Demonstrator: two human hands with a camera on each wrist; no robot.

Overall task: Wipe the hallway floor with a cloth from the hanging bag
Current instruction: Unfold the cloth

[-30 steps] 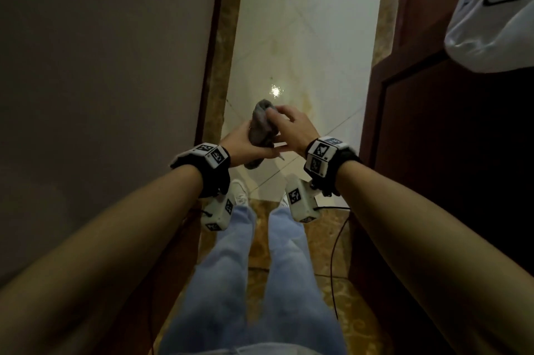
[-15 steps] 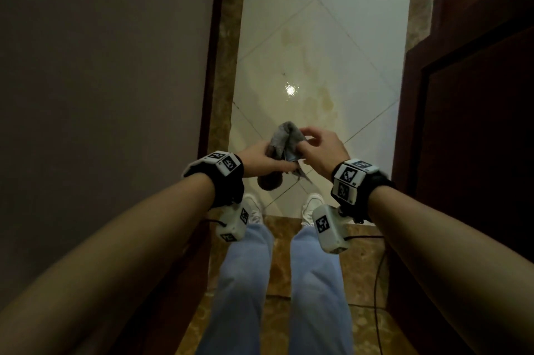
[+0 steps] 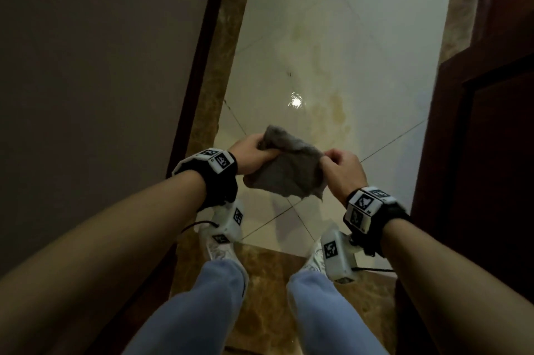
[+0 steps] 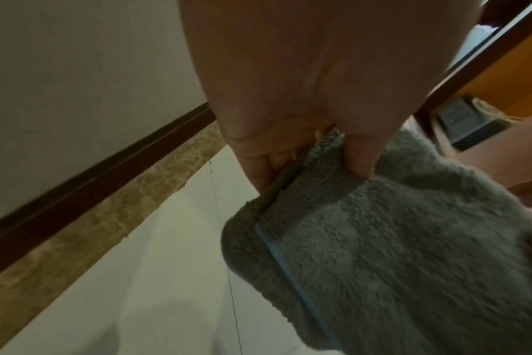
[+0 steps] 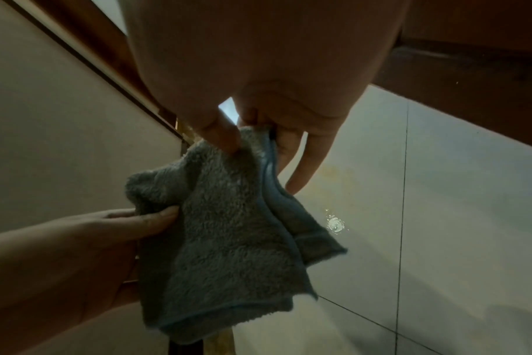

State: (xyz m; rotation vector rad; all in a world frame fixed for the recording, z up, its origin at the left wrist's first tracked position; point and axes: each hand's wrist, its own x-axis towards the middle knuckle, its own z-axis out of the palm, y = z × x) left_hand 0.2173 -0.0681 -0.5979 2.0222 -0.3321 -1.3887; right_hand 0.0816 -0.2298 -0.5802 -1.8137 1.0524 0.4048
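Observation:
A fluffy grey cloth [image 3: 289,169] with a blue hem hangs stretched between my two hands above the pale tiled floor [image 3: 361,45]. My left hand [image 3: 254,156] pinches its left top corner, thumb and fingers curled round the cloth [image 4: 380,240]. My right hand [image 3: 339,166] pinches the right top corner, seen in the right wrist view on the cloth [image 5: 228,228]. A yellowish stain [image 3: 332,100] spreads on the tiles ahead, beside a bright reflection. The hanging bag is out of view.
A plain wall [image 3: 101,65] with a dark skirting board [image 3: 196,65] runs along the left. A dark wooden door [image 3: 491,152] closes the right side. My feet stand on a brown marble strip [image 3: 268,268]. A cable trails from the right wrist.
My hands have drawn apart and spread the bunched cloth open between them. The view has tilted down; the white bag at top right has left the frame.

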